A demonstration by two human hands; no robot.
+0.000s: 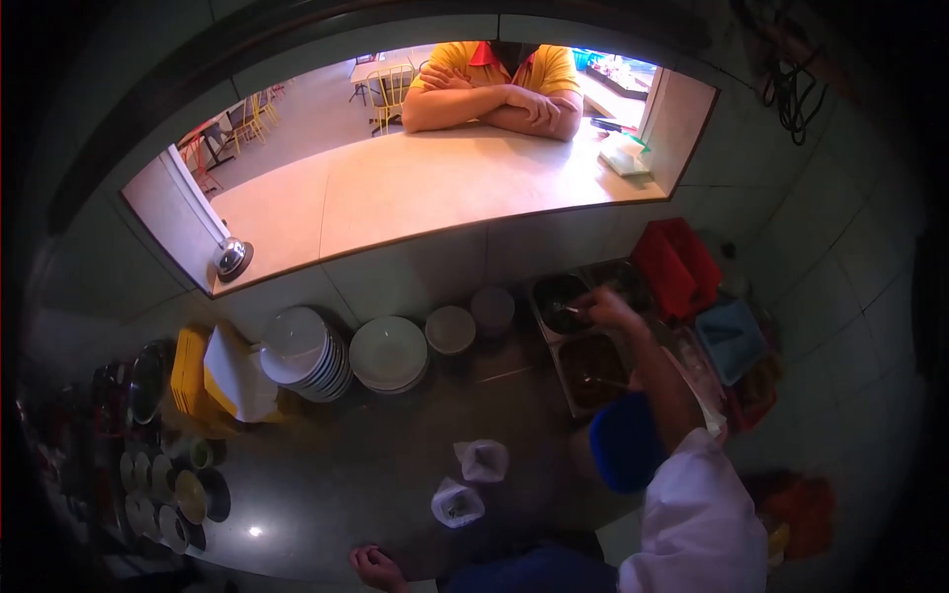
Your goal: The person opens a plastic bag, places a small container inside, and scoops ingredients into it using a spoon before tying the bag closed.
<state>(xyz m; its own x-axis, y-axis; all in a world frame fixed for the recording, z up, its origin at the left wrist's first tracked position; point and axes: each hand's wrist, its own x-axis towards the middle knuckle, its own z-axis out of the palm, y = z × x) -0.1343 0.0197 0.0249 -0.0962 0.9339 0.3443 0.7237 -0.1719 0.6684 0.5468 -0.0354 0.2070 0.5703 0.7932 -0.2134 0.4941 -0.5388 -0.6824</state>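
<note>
My right hand (611,308) reaches over the food pans at the back of the counter. Its fingers are closed on a spoon (570,308), whose lower end dips into a dark metal pan (542,291). In front of that pan, another pan (563,358) holds brown food with a utensil (603,381) in it. My left hand (377,567) is at the counter's front edge with curled fingers and nothing visible in them. Two small containers lined with clear plastic, one (482,460) behind the other (458,504), stand between my hands.
Stacked plates (295,346), bowls (388,354) and yellow trays (190,368) line the back. A blue container (627,445) sits below my right forearm, red baskets (678,267) beyond. Someone in a yellow shirt (554,69) leans on the serving hatch ledge (395,188), near a bell (232,257).
</note>
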